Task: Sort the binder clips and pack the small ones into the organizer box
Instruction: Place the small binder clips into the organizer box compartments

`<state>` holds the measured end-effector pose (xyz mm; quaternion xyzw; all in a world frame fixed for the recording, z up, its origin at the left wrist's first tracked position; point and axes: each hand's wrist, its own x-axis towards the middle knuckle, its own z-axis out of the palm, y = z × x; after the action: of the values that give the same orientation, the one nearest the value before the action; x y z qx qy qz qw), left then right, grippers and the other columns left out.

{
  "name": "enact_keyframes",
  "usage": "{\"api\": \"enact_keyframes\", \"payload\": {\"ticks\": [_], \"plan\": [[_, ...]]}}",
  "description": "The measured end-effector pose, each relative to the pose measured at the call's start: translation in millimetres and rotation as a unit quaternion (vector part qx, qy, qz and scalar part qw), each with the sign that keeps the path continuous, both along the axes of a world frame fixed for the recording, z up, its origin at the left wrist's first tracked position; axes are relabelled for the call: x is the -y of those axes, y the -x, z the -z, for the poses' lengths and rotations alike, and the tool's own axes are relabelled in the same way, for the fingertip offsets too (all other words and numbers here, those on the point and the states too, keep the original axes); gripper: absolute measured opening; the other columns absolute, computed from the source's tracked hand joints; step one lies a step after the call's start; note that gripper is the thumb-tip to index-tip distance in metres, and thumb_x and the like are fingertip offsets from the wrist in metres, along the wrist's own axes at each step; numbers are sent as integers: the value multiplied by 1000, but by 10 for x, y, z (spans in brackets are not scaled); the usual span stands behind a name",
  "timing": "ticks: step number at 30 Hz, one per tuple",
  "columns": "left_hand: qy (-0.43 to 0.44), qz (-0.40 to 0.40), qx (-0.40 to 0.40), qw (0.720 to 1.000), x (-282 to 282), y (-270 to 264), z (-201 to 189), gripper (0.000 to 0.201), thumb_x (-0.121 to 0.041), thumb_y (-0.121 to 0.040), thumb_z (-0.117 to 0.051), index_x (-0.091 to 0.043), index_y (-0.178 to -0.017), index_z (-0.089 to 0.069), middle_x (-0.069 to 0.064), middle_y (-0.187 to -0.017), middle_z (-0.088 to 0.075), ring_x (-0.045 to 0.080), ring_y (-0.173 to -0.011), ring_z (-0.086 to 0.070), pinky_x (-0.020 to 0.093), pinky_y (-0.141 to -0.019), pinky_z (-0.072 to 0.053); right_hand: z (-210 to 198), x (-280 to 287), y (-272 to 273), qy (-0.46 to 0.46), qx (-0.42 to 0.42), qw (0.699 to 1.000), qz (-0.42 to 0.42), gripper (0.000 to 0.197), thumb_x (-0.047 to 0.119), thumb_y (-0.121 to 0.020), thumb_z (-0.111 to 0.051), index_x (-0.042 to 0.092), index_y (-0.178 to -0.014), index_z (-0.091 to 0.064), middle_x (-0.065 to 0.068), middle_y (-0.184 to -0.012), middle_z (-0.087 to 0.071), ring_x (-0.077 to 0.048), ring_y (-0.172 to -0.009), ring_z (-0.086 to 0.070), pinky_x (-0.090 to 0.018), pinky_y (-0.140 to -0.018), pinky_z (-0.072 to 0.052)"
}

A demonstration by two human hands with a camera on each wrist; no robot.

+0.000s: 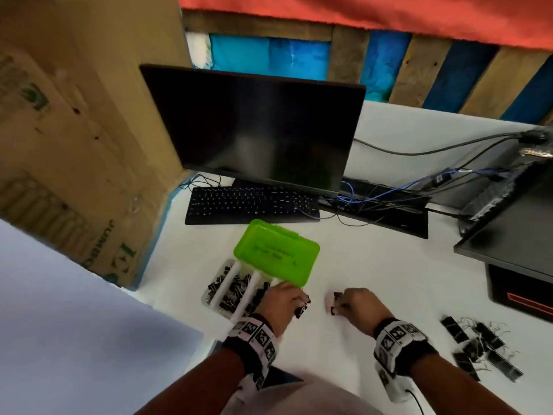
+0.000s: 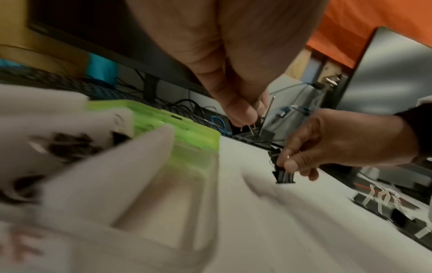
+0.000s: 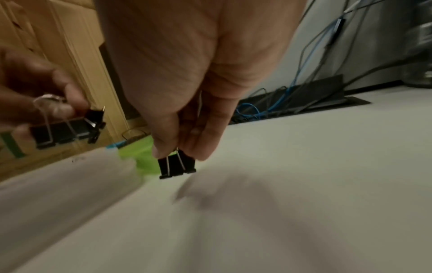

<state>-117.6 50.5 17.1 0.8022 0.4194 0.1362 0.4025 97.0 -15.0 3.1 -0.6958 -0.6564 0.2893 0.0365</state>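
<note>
Each hand pinches black clips: left hand (image 1: 281, 298) by the box (image 1: 227, 290), right hand (image 1: 360, 305) lower middle.

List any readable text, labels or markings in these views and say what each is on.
"JUMBO", partly legible, upside down: cardboard box.
Dark print on the green lid: too blurred to read.
Black-and-white square marker codes on the wristbands: patterns, no words.

Lime-green lid (image 1: 276, 253), black clips (image 1: 232, 290) with silver wire handles, white surface (image 1: 374, 265), black keyboard (image 1: 250, 205), blue cables (image 1: 389, 191), black-and-white patterned wristbands (image 1: 398, 335)
</note>
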Motion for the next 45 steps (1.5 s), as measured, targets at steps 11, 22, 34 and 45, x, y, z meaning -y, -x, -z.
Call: {"api": "enact_keyframes", "payload": {"ticks": [11, 22, 34, 45], "plan": [[-48, -107, -46, 992, -69, 955, -26, 15, -7, -87, -56, -7, -95, -69, 11, -100, -66, 23, -96, -61, 18, -82, -41, -303, -1074, 1065, -200, 73, 933, -290, 9, 34, -79, -68, 29, -73, -69, 13, -67, -64, -16, -72, -57, -23, -59, -49], [-40, -33, -121, 991, 94, 1067, 121, 37, -17, -90, -52, -19, -128, -51, 0, -138, -40, 13, -127, -39, 24, -112, -30, -128, -986, 1145, -105, -35, 973, -203, 28, 5, -83, -45, 20, -104, -54, -2, -113, -49, -30, -89, -58, -40, -71, -51], [-70, -37, -141, 987, -5, 1003, 83, 30, -4, -95, -40, -7, -120, -56, 8, -126, -51, 17, -117, -48, 19, -98, -37, -26, -1026, 1273, -92, -65, 986, -121, 50, -4, -86, -45, 17, -131, -45, -7, -127, -42, -26, -111, -52, -27, -91, -44], [-45, -12, -118, 992, 141, 1160, 178, 31, -36, -86, -59, -16, -110, -56, -2, -119, -43, 9, -99, -49, 24, -96, -42, 16, -1084, 1271, -71, -33, 995, -68, 41, -1, -86, -48, 28, -112, -59, -2, -108, -67, -22, -97, -62, -32, -81, -50]]}}
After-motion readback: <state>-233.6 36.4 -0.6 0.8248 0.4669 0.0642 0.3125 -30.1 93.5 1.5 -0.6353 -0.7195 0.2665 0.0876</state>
